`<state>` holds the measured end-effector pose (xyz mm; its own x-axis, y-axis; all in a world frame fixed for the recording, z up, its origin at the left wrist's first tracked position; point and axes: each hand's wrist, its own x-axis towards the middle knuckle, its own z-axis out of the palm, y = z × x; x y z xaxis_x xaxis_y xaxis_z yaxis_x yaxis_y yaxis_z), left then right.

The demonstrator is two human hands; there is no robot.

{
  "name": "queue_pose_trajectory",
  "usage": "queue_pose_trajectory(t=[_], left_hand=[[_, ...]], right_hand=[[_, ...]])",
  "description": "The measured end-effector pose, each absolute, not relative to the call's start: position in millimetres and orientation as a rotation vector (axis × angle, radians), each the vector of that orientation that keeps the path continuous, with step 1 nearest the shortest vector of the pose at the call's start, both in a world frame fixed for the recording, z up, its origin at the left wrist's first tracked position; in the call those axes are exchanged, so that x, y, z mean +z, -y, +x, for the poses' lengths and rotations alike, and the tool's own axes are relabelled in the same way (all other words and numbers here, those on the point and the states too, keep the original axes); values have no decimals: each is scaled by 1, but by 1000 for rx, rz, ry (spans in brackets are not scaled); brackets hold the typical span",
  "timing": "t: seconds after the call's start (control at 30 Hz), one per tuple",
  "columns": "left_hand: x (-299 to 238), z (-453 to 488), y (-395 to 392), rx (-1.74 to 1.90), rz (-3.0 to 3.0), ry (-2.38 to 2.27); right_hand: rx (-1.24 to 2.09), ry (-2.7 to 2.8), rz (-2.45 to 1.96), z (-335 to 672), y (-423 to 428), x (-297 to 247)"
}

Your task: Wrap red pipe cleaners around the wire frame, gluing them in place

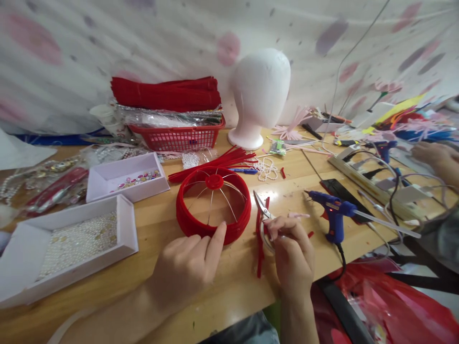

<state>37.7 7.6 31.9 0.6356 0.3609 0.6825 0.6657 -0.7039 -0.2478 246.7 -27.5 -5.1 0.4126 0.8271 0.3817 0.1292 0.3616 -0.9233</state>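
Note:
A round wire frame wrapped in red fuzzy strips (186, 222) rests on the wooden table, its bare spokes meeting at a red disc. My left hand (184, 263) is closed at the frame's near wall, with one digit laid up over the rim; the curled fingers are partly hidden. Just right of the frame, my right hand (294, 248) pinches the handles of a pair of scissors (264, 210), whose blades point away from me and lie slightly apart. Under the scissors lie loose red fuzzy stems (259, 263).
A blue glue gun (335, 212) stands on the right, near a power strip (376, 191). White boxes of pearls (125, 224) and gems (96, 184) sit left. Behind are a red basket (179, 138), a foam head (261, 86) and red stems (218, 162). Another person's hand (435, 157) is far right.

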Motion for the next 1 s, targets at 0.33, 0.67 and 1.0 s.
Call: queue_pose_trajectory(t=[0.33,0.67,1.0], left_hand=[[28,38,-7,-835,-2412,834],[22,40,-6,-824,-2387,832],[13,40,0,-781,-2373,856]], right_hand=[[475,1393,-1243,244,29,-5],[120,1581,-1308,243,30,-6],[169,899,-1340,247,34,-18]])
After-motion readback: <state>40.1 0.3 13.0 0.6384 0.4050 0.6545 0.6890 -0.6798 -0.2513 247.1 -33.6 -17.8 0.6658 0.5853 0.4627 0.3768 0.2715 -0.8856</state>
